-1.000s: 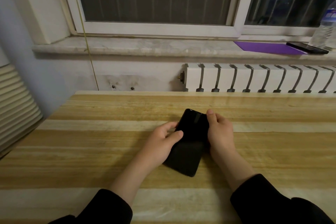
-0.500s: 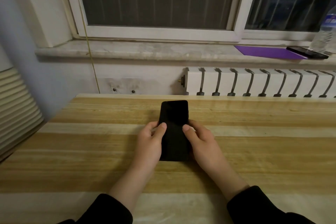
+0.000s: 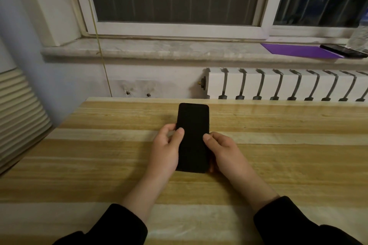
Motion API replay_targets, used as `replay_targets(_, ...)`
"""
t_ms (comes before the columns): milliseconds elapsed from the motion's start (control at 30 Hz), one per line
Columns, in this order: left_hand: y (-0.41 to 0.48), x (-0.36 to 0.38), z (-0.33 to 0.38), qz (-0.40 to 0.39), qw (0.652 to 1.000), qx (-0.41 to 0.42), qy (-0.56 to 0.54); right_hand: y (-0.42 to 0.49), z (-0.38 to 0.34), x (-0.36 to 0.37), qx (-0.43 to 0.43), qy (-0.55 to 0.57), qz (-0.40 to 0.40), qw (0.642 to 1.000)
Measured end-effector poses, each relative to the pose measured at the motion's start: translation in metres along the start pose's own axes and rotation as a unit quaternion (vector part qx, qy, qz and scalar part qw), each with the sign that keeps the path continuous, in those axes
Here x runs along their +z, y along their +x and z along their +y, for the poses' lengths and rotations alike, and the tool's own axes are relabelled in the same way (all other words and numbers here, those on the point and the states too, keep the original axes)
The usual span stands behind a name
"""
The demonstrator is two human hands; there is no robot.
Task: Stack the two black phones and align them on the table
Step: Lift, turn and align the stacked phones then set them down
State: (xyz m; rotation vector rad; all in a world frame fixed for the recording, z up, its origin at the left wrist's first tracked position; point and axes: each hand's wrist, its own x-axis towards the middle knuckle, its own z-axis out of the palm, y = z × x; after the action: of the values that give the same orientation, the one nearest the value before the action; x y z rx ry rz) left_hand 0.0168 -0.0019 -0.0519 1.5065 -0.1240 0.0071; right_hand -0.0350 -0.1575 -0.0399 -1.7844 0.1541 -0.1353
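A black phone (image 3: 192, 125) lies lengthwise on the wooden table (image 3: 278, 157), near its far edge, pointing straight away from me. Only one black slab shows; a second phone underneath cannot be made out from this angle. My left hand (image 3: 166, 149) clasps the phone's left edge, thumb on its top face. On the other side, my right hand (image 3: 223, 149) holds the right edge near the lower half, thumb also resting on top. Both wrists wear black sleeves.
A marble windowsill (image 3: 159, 49) runs behind the table, carrying a purple sheet (image 3: 298, 50), another dark phone (image 3: 343, 50) and a clear bottle (image 3: 360, 38) at the far right. A white radiator (image 3: 278, 83) sits below it. Ribbed slats (image 3: 18, 111) stand at left.
The phone turned from a tilted diagonal to straight and slid toward the far table edge. Both hands shifted down along its sides and keep their hold.
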Motion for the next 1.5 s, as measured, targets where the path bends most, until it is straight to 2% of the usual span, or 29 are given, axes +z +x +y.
replay_targets(200,-0.002,0.004,0.006,-0.025,0.999,-0.021,-0.001,0.004,0.004,0.000,0.020,0.116,0.028,0.993)
replay_targets(367,-0.007,0.008,0.004,-0.084,0.994,0.001,0.069,0.010,0.007,-0.003,0.024,0.136,0.134,0.981)
replay_targets(500,-0.012,0.009,0.003,-0.102,0.987,0.030,0.117,0.008,0.005,-0.003,0.018,0.128,0.162,0.978)
replay_targets(667,-0.009,0.005,0.004,-0.081,0.987,0.045,0.128,0.007,0.001,-0.005,0.006,0.134,0.089,0.987)
replay_targets(767,-0.008,0.004,0.004,-0.073,0.990,0.037,0.118,0.003,-0.002,-0.006,-0.031,0.147,0.045,0.988)
replay_targets(967,-0.005,0.003,0.003,0.006,0.996,0.028,0.086,-0.002,-0.006,-0.006,-0.046,0.066,-0.048,0.996)
replay_targets(1267,-0.006,0.005,0.002,-0.003,0.994,0.047,0.101,-0.004,-0.005,-0.006,-0.060,0.067,-0.046,0.995)
replay_targets(1500,-0.013,0.004,0.006,-0.073,0.993,0.043,0.085,-0.004,-0.005,-0.009,-0.046,0.071,-0.036,0.996)
